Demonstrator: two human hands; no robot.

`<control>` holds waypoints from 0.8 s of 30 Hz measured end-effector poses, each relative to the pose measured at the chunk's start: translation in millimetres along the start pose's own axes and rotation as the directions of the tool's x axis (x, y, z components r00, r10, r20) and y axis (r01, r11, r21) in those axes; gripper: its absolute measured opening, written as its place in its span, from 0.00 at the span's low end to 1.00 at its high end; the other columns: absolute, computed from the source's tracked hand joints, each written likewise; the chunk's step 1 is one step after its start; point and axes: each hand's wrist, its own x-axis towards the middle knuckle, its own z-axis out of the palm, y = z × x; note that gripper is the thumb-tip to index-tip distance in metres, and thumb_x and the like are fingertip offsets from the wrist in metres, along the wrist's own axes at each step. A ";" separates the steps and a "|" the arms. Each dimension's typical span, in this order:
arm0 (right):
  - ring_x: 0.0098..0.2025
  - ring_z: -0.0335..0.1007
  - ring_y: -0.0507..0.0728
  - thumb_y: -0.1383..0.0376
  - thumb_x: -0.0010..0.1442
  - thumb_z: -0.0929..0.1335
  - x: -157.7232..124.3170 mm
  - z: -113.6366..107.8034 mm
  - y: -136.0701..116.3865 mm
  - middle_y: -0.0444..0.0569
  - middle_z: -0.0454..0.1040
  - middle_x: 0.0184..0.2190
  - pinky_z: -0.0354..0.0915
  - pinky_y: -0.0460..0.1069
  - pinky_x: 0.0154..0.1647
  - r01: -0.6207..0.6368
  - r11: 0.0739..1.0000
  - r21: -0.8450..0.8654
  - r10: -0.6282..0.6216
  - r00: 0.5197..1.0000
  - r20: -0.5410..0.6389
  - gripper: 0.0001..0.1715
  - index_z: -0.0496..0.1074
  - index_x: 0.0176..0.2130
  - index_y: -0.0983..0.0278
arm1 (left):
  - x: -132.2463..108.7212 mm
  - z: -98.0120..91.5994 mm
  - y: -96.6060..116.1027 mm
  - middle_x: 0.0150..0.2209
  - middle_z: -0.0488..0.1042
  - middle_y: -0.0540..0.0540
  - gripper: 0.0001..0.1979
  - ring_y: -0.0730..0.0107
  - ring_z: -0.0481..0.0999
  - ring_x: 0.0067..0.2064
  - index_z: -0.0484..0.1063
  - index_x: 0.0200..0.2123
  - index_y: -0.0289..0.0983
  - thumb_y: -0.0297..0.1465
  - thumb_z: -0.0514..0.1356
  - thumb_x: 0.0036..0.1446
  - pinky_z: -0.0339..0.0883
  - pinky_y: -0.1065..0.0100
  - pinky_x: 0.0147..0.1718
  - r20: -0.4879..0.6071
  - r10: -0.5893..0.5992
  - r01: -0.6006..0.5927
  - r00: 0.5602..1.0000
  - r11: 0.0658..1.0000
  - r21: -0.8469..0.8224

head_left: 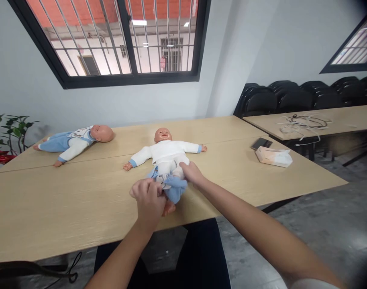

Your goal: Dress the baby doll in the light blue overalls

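Observation:
A baby doll (168, 149) in a white long-sleeved top with blue cuffs lies on its back on the table, head toward the wall and arms spread. Blue doll overalls (175, 188) are bunched around its lower legs, and its bare feet stick out below them. My left hand (149, 190) is closed on the bunched blue cloth at the doll's shins. My right hand (191, 172) grips the doll's thigh on the right side, with the thumb on top; its other fingers are mostly hidden.
On the left of the wooden table (66, 208) lies a second doll (78, 140) in blue overalls. A tissue pack (274, 156) and a dark phone (261, 143) are at the right. Cables (305, 123) lie on another table, before stacked black chairs (260, 100). A plant (16, 128) stands far left.

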 end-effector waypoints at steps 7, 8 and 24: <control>0.23 0.73 0.58 0.56 0.63 0.67 -23.5 5.5 -13.8 0.56 0.78 0.31 0.68 0.50 0.20 -0.106 0.969 0.222 0.083 0.990 0.114 0.16 0.73 0.39 0.67 | -29.7 -11.6 -11.0 0.29 0.68 0.50 0.12 0.67 0.68 0.33 0.68 0.30 0.42 0.19 0.63 0.56 0.63 0.64 0.35 -0.170 0.341 -0.377 0.925 0.879 -0.293; 0.23 0.74 0.58 0.55 0.64 0.68 -25.7 7.6 -13.5 0.56 0.79 0.32 0.69 0.51 0.21 -0.114 0.963 0.244 0.085 0.988 0.127 0.16 0.73 0.40 0.67 | -32.6 -11.1 -12.0 0.29 0.70 0.50 0.11 0.67 0.70 0.34 0.69 0.30 0.41 0.19 0.63 0.57 0.64 0.64 0.35 -0.163 0.313 -0.350 0.936 0.880 -0.320; 0.28 0.73 0.54 0.61 0.63 0.69 -54.1 4.9 0.9 0.48 0.79 0.31 0.67 0.45 0.27 -0.231 0.839 0.493 0.017 0.917 0.400 0.11 0.74 0.43 0.65 | -48.0 -8.0 -15.4 0.49 0.83 0.42 0.11 0.59 0.82 0.50 0.80 0.46 0.41 0.31 0.58 0.66 0.78 0.54 0.50 0.111 -0.033 0.070 0.993 0.935 -0.347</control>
